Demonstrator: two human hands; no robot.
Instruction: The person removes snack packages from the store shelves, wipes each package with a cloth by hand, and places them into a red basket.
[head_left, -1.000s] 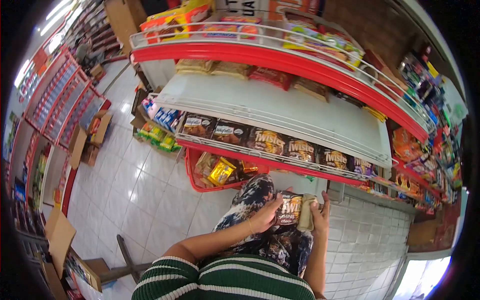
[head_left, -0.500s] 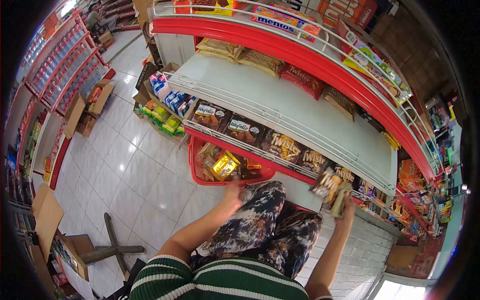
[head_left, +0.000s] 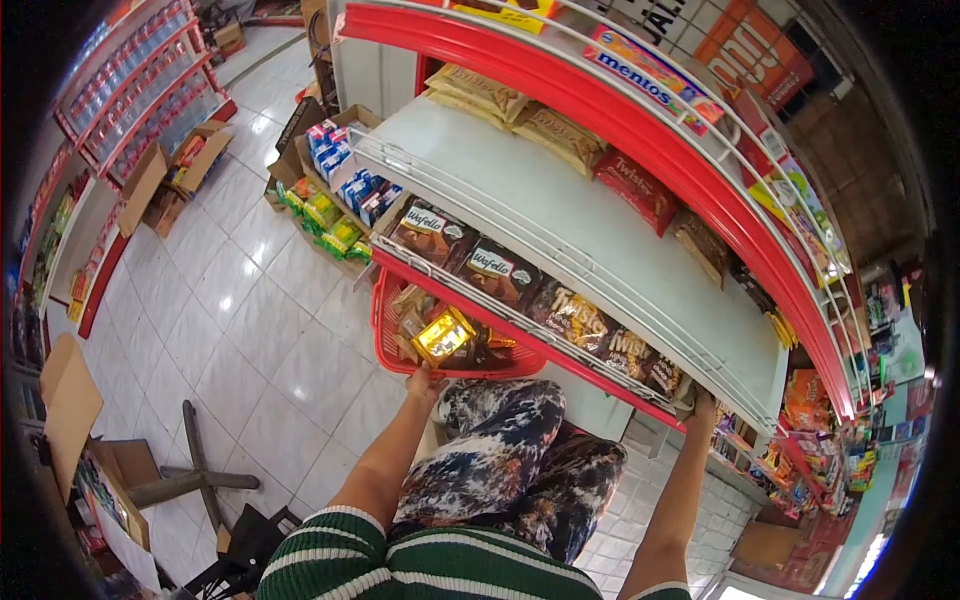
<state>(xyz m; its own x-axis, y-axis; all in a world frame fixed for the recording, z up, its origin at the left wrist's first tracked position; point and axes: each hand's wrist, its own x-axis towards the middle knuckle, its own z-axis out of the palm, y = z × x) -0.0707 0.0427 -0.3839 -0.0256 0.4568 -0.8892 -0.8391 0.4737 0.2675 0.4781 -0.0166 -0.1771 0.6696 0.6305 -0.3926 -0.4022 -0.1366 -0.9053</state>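
Note:
My left hand is at the front rim of the red basket, its fingers bent against the rim. Inside the basket lie a gold packet and other brown packets. My right hand is at the right part of the lower shelf, closed on a beige cloth that is mostly hidden. Just beside it stands a dark Twister pack in the shelf row. Farther left in that row are more Twister packs and two Wafello packs.
The red-edged shelf spans the front, with a wire rail above it. Cartons of blue and green packets stand left of the basket. A metal chair base and open cardboard boxes are at lower left.
The Twister pack once held in both hands went to the shelf with my right hand. My left hand let go of it and moved left to the basket. The view has shifted.

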